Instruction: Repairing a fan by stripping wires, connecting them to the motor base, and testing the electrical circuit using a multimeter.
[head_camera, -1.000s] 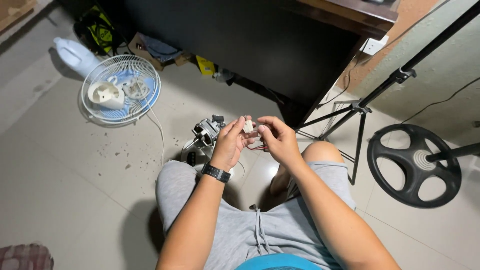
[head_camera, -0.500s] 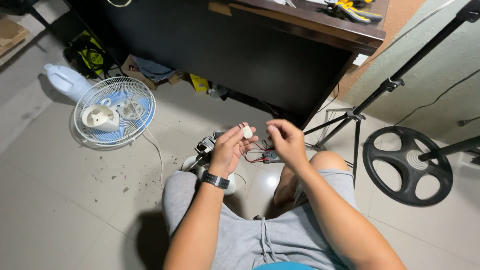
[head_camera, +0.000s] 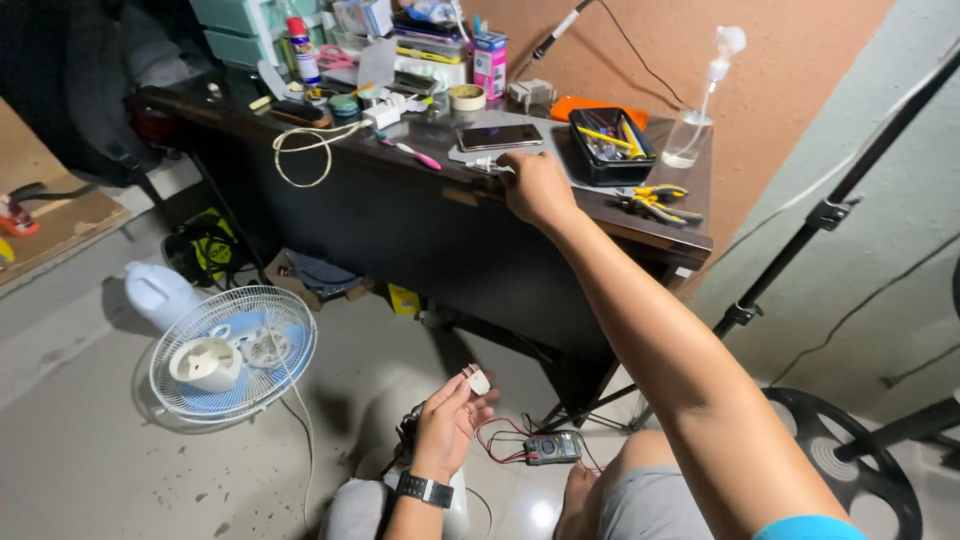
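Note:
My left hand (head_camera: 448, 418) is held low over the floor, a black watch on its wrist, with a small white plastic part (head_camera: 478, 381) pinched at its fingertips. My right hand (head_camera: 535, 186) is stretched up to the front edge of the dark desk (head_camera: 400, 215). Its fingers curl at a small pale object (head_camera: 487, 165) lying there, just below a phone (head_camera: 498, 136). Whether the fingers grip that object is hidden. A small multimeter (head_camera: 552, 447) with red and black leads lies on the floor beside my knee.
A white fan (head_camera: 232, 350) lies face up on the floor at left. The desk holds a black tray of tools (head_camera: 610, 146), yellow-handled pliers (head_camera: 657, 200), a spray bottle (head_camera: 690, 132), tape and clutter. A black stand (head_camera: 800, 240) and a black disc (head_camera: 850, 465) are at right.
My right hand left the small white part and reached up to the desk edge. My left hand keeps the part alone. The view has tilted up to show the desk top.

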